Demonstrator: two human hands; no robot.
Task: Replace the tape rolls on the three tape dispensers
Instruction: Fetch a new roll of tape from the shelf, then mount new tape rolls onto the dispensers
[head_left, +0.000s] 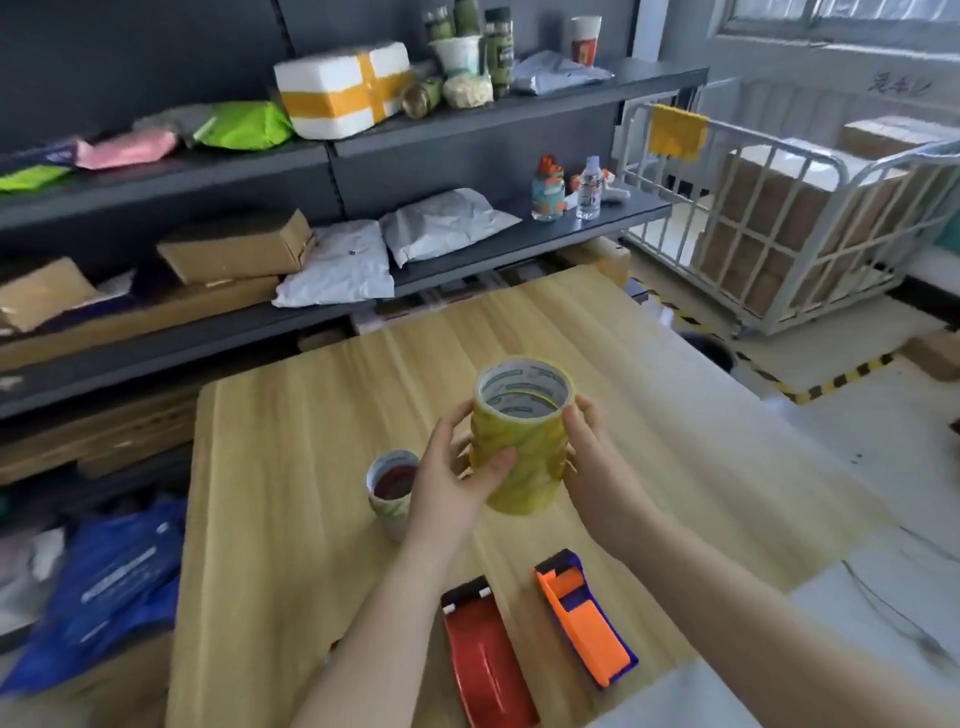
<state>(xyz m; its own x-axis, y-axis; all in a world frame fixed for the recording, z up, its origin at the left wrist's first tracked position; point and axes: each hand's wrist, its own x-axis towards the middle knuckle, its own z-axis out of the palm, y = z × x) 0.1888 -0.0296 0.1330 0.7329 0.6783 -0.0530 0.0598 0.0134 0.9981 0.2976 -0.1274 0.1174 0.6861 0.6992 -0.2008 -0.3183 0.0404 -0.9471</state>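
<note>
A tall wrapped stack of yellow tape rolls (519, 441) is held upright above the wooden table (291, 467). My left hand (452, 478) grips its left side with the thumb across the front. My right hand (597, 457) presses against its right side. To the left, a used roll stack (392, 493) with a dark red core stands on the table, partly behind my left hand. A red tape dispenser (485, 654) lies near the front edge. An orange and purple dispenser (584, 618) lies just right of it. I see only two dispensers.
Dark shelving (467, 140) with parcels, mailer bags and bottles runs behind the table. A white metal cage cart (779, 218) with cartons stands at the right. A blue bag (109, 582) lies on the floor at the left. Yellow-black floor tape (831, 382) marks the right.
</note>
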